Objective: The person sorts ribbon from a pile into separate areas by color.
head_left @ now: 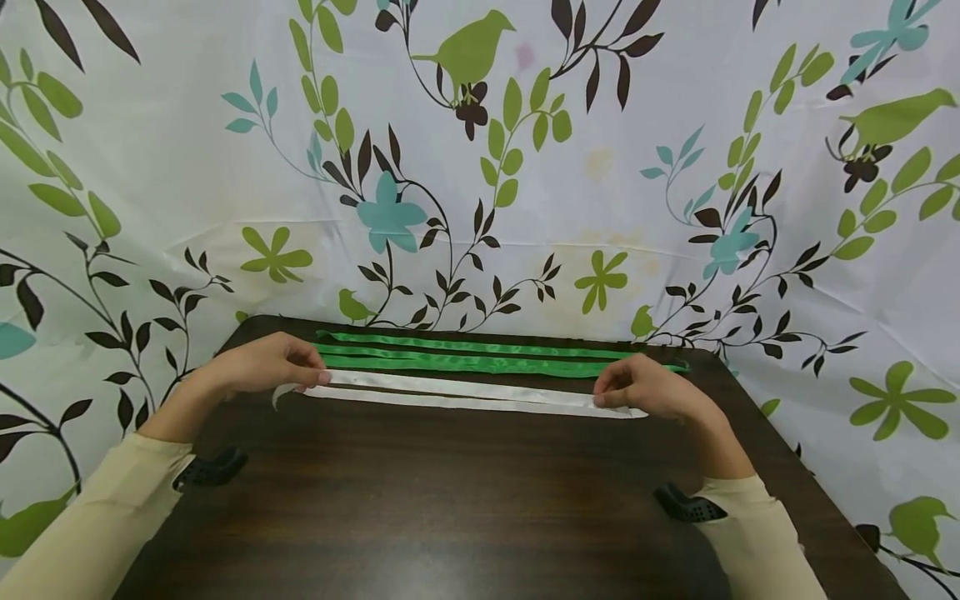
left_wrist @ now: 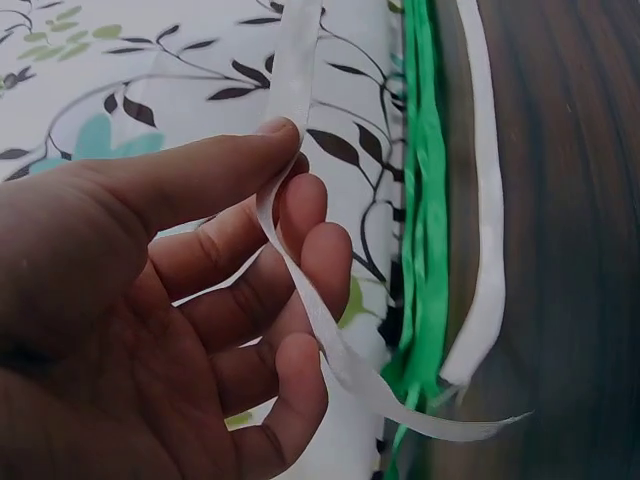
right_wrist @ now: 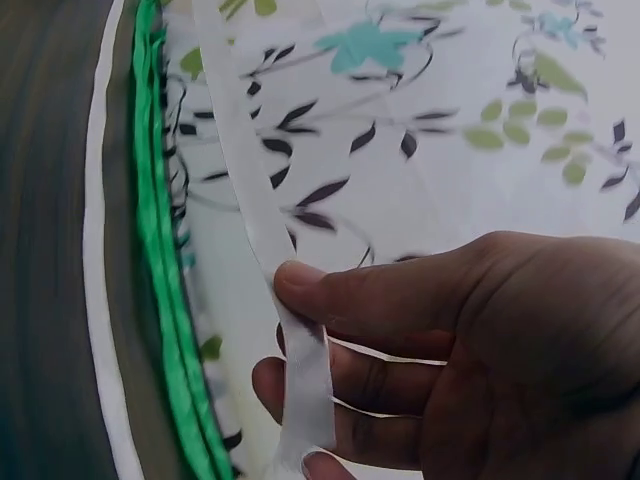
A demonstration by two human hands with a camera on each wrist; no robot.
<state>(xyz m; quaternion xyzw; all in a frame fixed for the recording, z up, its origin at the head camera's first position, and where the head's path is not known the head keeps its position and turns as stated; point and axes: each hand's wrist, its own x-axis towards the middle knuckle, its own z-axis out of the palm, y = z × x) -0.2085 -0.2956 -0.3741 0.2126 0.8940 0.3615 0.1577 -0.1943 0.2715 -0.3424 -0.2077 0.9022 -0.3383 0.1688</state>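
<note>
A white ribbon point(head_left: 450, 386) is stretched between my two hands, raised over the table. Near its left end my left hand point(head_left: 273, 364) pinches it between thumb and fingers; in the left wrist view the ribbon's loose tail point(left_wrist: 345, 360) curls down past the fingers. My right hand point(head_left: 645, 386) pinches the other end, and the ribbon's short end point(right_wrist: 308, 385) hangs across the fingers in the right wrist view. A second white ribbon point(head_left: 465, 405) lies straight on the table, just nearer than the held one. Behind them lie several green ribbons point(head_left: 465, 362), side by side.
The dark wooden table point(head_left: 420, 508) has its back edge against a white cloth point(head_left: 480, 275) printed with leaves, birds and flowers. A black device is strapped at each wrist, below the sleeve cuffs.
</note>
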